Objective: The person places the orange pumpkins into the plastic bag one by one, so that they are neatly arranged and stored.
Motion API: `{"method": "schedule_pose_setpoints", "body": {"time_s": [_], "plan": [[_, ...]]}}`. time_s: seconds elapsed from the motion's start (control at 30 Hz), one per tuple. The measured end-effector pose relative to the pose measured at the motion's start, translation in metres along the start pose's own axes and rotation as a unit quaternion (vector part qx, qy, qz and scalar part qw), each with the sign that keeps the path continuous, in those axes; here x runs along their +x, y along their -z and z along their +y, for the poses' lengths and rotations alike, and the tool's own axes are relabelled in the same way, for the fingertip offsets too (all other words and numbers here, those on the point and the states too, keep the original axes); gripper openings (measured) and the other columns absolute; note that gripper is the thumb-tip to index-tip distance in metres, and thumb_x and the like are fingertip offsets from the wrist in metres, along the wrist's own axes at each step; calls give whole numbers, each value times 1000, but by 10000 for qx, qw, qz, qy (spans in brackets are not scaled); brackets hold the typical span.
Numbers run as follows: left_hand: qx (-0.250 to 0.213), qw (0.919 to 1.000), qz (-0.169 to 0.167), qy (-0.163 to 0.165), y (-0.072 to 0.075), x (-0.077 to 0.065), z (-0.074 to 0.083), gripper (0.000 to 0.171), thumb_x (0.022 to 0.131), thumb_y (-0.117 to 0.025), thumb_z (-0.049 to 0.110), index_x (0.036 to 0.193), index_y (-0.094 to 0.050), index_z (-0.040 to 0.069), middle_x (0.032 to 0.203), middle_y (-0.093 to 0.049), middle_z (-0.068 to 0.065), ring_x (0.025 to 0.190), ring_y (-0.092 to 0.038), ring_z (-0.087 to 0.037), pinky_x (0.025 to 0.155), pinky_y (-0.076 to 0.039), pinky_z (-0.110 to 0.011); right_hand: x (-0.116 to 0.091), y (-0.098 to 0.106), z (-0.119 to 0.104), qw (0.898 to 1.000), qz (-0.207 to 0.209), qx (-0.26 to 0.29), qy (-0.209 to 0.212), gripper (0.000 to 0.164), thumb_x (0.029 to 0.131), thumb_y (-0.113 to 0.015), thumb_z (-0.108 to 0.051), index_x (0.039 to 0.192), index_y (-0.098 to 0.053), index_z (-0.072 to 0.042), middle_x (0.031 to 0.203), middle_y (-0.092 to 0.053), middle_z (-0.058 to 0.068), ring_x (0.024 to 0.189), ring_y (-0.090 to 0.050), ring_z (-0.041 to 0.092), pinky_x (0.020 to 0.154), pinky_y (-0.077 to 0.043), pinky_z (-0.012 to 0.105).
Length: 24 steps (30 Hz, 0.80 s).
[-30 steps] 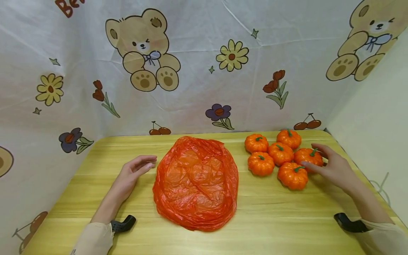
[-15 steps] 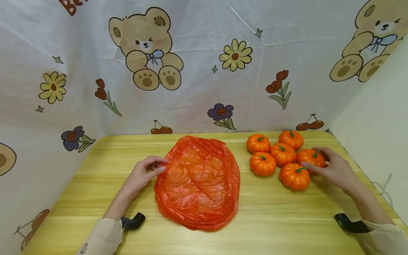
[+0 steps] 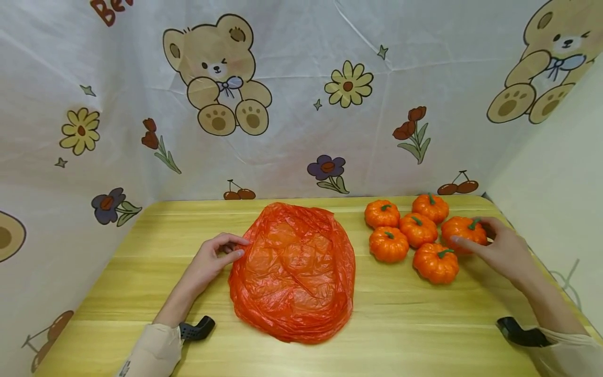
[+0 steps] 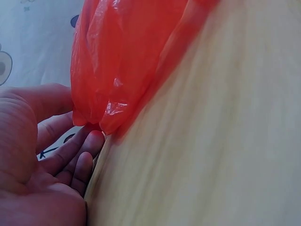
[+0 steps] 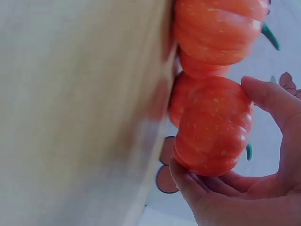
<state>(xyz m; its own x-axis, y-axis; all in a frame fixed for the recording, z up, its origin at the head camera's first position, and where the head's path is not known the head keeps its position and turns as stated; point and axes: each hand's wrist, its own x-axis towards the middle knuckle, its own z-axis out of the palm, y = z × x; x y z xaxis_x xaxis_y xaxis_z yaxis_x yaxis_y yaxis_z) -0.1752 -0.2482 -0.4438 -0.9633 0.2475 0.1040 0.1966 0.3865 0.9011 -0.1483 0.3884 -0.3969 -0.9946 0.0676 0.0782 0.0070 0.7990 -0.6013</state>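
My left hand (image 3: 213, 259) is at the left edge of a thin, crumpled red plastic bag (image 3: 297, 277) lying on the table. In the left wrist view, the bag's edge (image 4: 115, 89) is between the thumb and fingers, which pinch it. At the right, my right hand (image 3: 501, 251) grips a small orange pumpkin (image 3: 464, 233) with a green stem, thumb on one side and fingers on the other. In the right wrist view this pumpkin (image 5: 214, 127) shows a gap between it and the tabletop. Several similar pumpkins (image 3: 418, 230) stand close together to its left.
The light wooden table (image 3: 400, 324) ends at a white cloth backdrop (image 3: 292, 120) printed with bears and flowers. A pale wall (image 3: 560, 193) rises close beside the table's right edge. Black wrist mounts (image 3: 198, 329) sit at both sleeves.
My left hand has moved right onto the bag's edge and closed there. My right hand has taken hold of its pumpkin and shifted it slightly up and right, away from the others.
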Motion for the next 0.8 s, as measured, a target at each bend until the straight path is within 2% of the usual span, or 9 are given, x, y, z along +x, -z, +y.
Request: {"method": "schedule_pose_setpoints", "body": {"time_s": [0.03, 0.33, 0.6, 0.8], "plan": [[-19, 10000, 3, -6, 0, 0, 0, 21, 100, -75, 20, 119, -77, 12, 112, -69, -11, 96, -57, -22, 83, -48, -25, -1, 2, -2, 10000, 63, 3, -20, 83, 96, -76, -44, 149, -42, 10, 142, -52, 40, 126, -51, 59, 71, -35, 12], [-80, 10000, 36, -16, -1, 0, 2, 20, 100, -74, 20, 118, -77, 12, 111, -69, -12, 95, -57, -20, 82, -47, -24, -4, 14, -17, 9994, 332, 28, -38, 80, 96, -75, -46, 148, -44, 6, 140, -55, 38, 124, -52, 58, 64, -37, 5], [-139, 9999, 68, -4, -1, -1, 2, 20, 100, -74, 19, 118, -77, 11, 111, -68, -12, 95, -57, -20, 81, -47, -24, -1, 18, -27, 9990, 430, 84, -31, 82, 95, -77, -47, 149, -44, 4, 142, -54, 35, 125, -52, 58, 63, -39, 4], [-124, 9999, 51, -6, -1, -1, 2, 20, 101, -73, 20, 118, -77, 11, 113, -69, -12, 95, -58, -20, 81, -48, -24, 1, 17, -44, 9987, 398, 301, 42, 82, 95, -78, -46, 152, -43, 1, 145, -52, 32, 128, -51, 59, 66, -39, 1]]}}
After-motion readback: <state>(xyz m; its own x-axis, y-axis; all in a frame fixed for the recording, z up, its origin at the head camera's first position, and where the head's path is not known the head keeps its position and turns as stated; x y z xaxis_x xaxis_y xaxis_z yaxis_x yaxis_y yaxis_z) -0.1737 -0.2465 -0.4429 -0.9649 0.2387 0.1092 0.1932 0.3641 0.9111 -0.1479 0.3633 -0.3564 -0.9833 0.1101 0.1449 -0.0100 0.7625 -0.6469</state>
